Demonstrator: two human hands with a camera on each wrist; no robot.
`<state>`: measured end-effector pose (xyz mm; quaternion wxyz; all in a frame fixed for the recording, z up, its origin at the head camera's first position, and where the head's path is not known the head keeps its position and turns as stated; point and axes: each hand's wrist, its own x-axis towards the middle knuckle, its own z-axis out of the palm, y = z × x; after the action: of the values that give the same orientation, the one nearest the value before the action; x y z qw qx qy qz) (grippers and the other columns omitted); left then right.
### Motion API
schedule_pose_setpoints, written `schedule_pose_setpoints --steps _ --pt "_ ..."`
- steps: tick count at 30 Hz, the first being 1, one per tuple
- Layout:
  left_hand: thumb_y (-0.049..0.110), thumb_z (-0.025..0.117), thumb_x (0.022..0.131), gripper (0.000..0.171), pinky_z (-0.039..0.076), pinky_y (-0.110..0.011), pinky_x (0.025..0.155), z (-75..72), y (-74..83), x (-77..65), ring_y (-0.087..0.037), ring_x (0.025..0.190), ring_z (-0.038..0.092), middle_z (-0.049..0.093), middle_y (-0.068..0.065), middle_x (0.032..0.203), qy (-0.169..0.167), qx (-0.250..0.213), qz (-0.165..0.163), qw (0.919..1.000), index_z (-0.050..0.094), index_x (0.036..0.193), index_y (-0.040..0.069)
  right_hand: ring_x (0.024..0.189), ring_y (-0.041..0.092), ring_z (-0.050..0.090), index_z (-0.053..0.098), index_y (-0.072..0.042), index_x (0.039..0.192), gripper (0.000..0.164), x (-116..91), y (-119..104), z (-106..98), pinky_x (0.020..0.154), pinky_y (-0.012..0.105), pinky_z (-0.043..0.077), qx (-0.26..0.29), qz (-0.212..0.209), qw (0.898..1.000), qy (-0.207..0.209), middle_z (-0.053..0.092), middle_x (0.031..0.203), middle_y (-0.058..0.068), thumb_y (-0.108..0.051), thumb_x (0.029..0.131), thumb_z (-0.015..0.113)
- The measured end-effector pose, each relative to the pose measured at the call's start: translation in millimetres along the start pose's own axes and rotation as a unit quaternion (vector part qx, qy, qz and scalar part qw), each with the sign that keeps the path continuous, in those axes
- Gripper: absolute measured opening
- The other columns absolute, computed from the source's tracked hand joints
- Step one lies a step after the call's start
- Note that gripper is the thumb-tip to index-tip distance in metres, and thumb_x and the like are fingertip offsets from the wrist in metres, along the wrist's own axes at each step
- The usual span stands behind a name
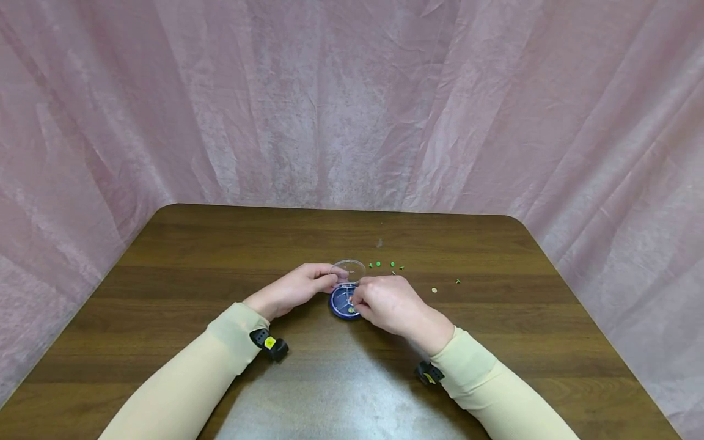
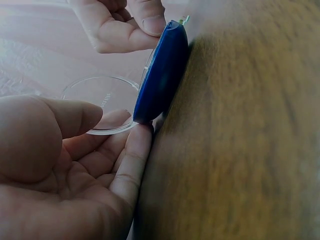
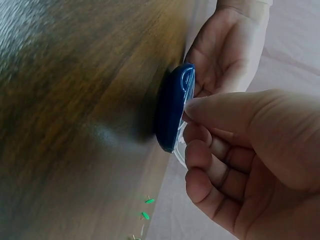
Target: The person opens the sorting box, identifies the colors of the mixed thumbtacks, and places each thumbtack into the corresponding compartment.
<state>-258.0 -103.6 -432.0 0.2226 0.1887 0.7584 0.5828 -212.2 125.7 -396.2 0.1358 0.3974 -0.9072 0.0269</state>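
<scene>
A round blue pill case [image 1: 339, 310] lies on the table, its clear lid [image 1: 349, 263] swung up on the far side. My left hand [image 1: 304, 285] holds the case at the lid side, thumb over the lid and fingers beneath, as the left wrist view shows. Inside, dividers part the case into compartments, and a small green thumbtack [image 1: 351, 310] shows in the near one. My right hand [image 1: 392, 304] has curled fingers, with thumb and fingertips right at the open top of the case. I cannot tell whether these fingertips pinch anything.
Several green thumbtacks [image 1: 378, 264] lie scattered on the brown wooden table [image 1: 247, 238] beyond the right hand. Farther right are a pale gold tack [image 1: 434, 290] and another green tack [image 1: 458, 281]. Pink curtains [image 1: 341, 110] hang behind the table's far edge.
</scene>
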Motion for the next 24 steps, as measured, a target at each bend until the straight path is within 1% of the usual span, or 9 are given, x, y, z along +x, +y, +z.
schedule_pose_setpoints --steps 3,6,9,12,15,18,21,24 --pt "0.020 0.052 0.104 0.035 0.046 -0.031 0.100 0.2 -0.2 1.1 -0.021 0.118 0.061 0.061 -0.008 0.135 -0.001 0.001 0.002 1.0000 0.062 0.135 0.005 0.058 0.007 0.045 0.061 -0.030 0.068 0.021 -1 4 -3 0.050 0.028 0.041 0.011 0.002 1.000 -0.005 0.051 0.072 -0.015 -0.018 0.084 0.067" --pt "0.021 0.053 0.104 0.035 0.047 -0.031 0.100 0.8 -1.7 1.4 -0.021 0.118 0.060 0.061 -0.007 0.135 -0.002 0.002 0.002 1.0000 0.063 0.135 0.006 0.061 0.005 0.047 0.066 -0.030 0.072 0.017 -3 12 -10 0.053 0.028 0.043 0.024 0.019 1.000 0.000 0.053 0.075 -0.017 -0.020 0.086 0.067" --pt "0.023 0.052 0.105 0.036 0.047 -0.031 0.100 1.3 -4.2 -0.4 -0.020 0.119 0.060 0.061 -0.006 0.136 -0.005 0.007 -0.002 1.0000 0.063 0.135 0.008 0.064 0.003 0.051 0.070 -0.029 0.078 0.013 -6 26 -17 0.057 0.028 0.045 0.035 0.053 0.998 0.012 0.056 0.078 -0.018 -0.021 0.088 0.068" --pt "0.023 0.052 0.105 0.036 0.046 -0.032 0.101 1.5 -6.2 -2.3 -0.020 0.120 0.059 0.060 -0.007 0.137 -0.009 0.010 -0.001 0.9999 0.062 0.136 0.006 0.066 0.003 0.054 0.071 -0.029 0.080 0.011 -9 42 -20 0.058 0.028 0.047 0.035 0.099 0.994 0.009 0.057 0.078 -0.018 -0.022 0.088 0.068" --pt "0.022 0.052 0.105 0.036 0.045 -0.033 0.101 1.2 -7.0 -2.8 -0.020 0.119 0.060 0.060 -0.007 0.136 -0.007 0.010 0.005 0.9999 0.062 0.135 0.006 0.067 0.004 0.055 0.072 -0.028 0.079 0.011 -12 58 -22 0.058 0.029 0.047 0.028 0.139 0.990 -0.018 0.058 0.077 -0.016 -0.021 0.086 0.068" --pt "0.022 0.052 0.104 0.035 0.046 -0.033 0.101 0.1 -5.7 -2.1 -0.020 0.117 0.061 0.061 -0.006 0.134 -0.003 0.013 0.009 0.9999 0.063 0.134 0.007 0.067 0.006 0.054 0.072 -0.028 0.077 0.012 -14 72 -22 0.057 0.032 0.047 0.016 0.164 0.985 -0.055 0.059 0.076 -0.015 -0.020 0.085 0.068" --pt "0.022 0.053 0.104 0.035 0.046 -0.033 0.101 -0.7 -4.0 -0.9 -0.020 0.117 0.061 0.062 -0.006 0.134 -0.004 0.011 0.011 0.9999 0.063 0.134 0.007 0.066 0.009 0.055 0.072 -0.028 0.075 0.012 -16 83 -20 0.057 0.035 0.047 0.004 0.176 0.981 -0.079 0.060 0.076 -0.013 -0.018 0.082 0.068" --pt "0.022 0.053 0.104 0.035 0.046 -0.033 0.101 -0.9 -4.9 0.3 -0.020 0.117 0.061 0.062 -0.007 0.134 -0.006 0.008 0.014 0.9998 0.063 0.134 0.006 0.067 0.010 0.056 0.071 -0.028 0.075 0.010 -13 90 -14 0.059 0.037 0.049 -0.002 0.176 0.980 -0.091 0.062 0.078 -0.012 -0.020 0.081 0.071"
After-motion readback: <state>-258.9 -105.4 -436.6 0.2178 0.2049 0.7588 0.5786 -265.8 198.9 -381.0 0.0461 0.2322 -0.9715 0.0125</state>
